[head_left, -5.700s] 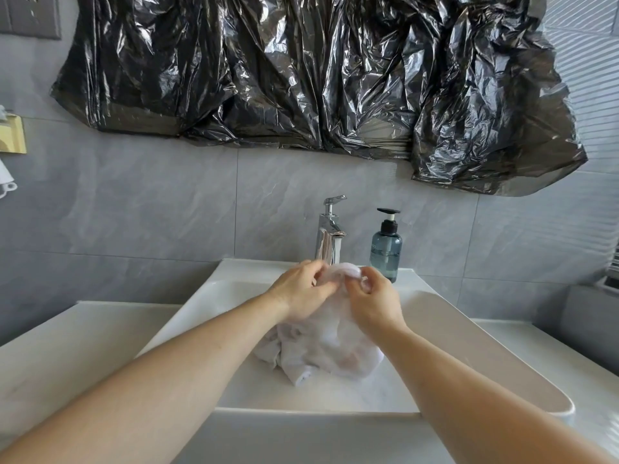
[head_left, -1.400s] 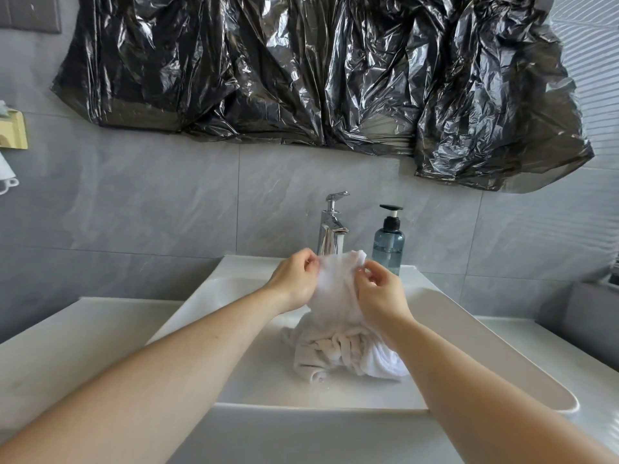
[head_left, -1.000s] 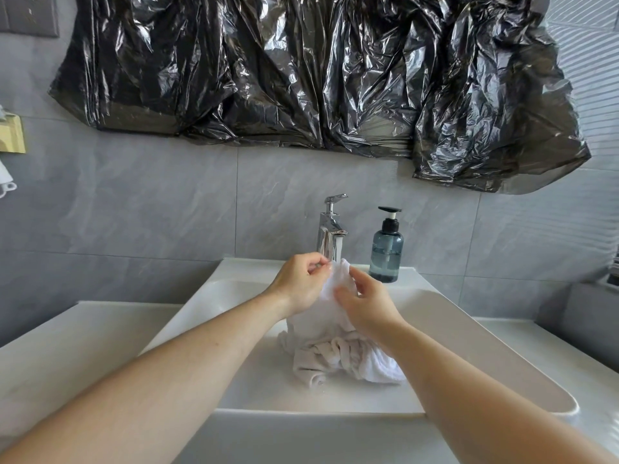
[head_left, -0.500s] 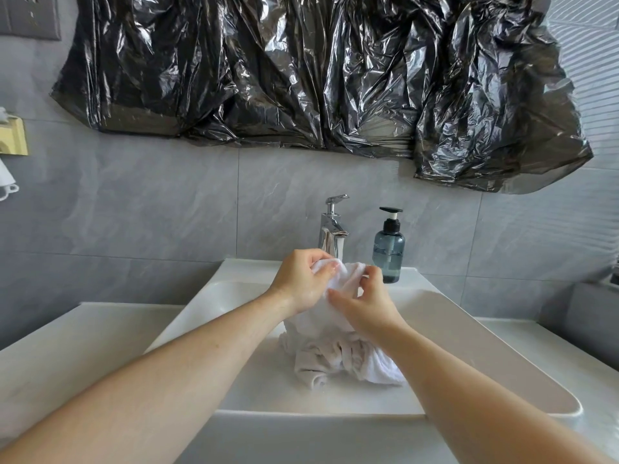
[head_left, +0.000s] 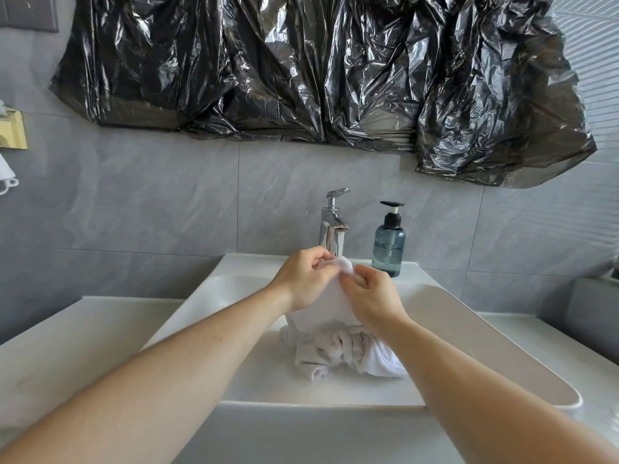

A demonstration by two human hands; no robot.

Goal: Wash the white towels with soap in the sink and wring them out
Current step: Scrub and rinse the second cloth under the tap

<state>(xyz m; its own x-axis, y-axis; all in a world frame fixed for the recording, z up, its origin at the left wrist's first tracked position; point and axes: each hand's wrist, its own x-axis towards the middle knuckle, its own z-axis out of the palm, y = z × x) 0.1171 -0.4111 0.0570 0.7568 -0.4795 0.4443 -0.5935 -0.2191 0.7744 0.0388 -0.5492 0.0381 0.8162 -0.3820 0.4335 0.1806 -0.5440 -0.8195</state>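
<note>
A wet white towel (head_left: pixel 338 349) hangs bunched in the white sink (head_left: pixel 214 329), its lower folds lying on the basin floor. My left hand (head_left: pixel 306 279) and my right hand (head_left: pixel 371 298) both grip the towel's top part, fingers curled round the cloth, knuckles close together just below the chrome tap (head_left: pixel 333 229). A small bulge of cloth shows between the two hands. A blue-grey soap pump bottle (head_left: pixel 388 244) stands on the sink's back ledge, right of the tap.
A white counter (head_left: pixel 60 343) flanks the sink on both sides. Black plastic sheeting (head_left: pixel 318 68) covers the wall above. A yellow holder (head_left: pixel 11 130) is fixed to the grey tiled wall at far left.
My hands keep rubbing the towel's top between them: they spread apart, then came together. The cloth bulge between them has shrunk. The lower folds stay on the basin floor.
</note>
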